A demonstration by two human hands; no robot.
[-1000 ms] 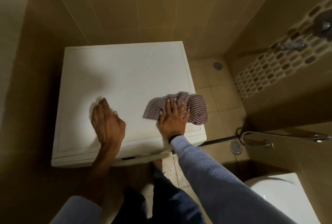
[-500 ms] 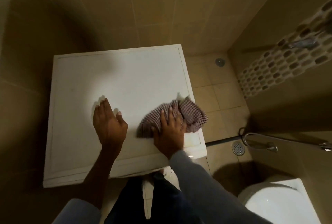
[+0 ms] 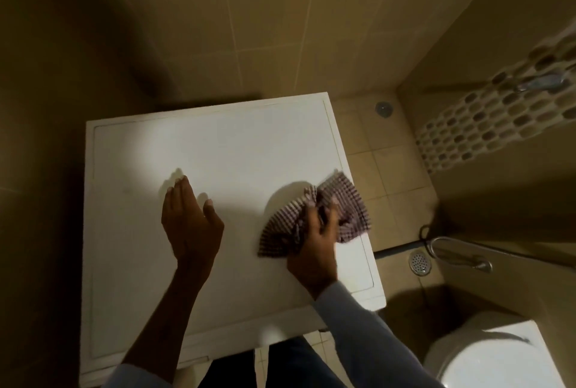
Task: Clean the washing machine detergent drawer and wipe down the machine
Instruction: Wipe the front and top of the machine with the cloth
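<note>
The white washing machine top fills the middle of the view, seen from above. My left hand rests flat on it left of centre, fingers straight. A checked red-and-white cloth lies bunched near the top's right edge. My right hand lies on the cloth with its fingers curled into the folds. The detergent drawer and the machine's front are hidden below the near edge.
Beige tiled walls stand behind and to the left. On the right are the tiled floor with two drains, a metal hose or rail, a mosaic tile strip and a white toilet at bottom right.
My right hand has gone from pressing flat on the cloth to gathering it in curled fingers near the right edge. My left hand stays in place. The camera has tilted.
</note>
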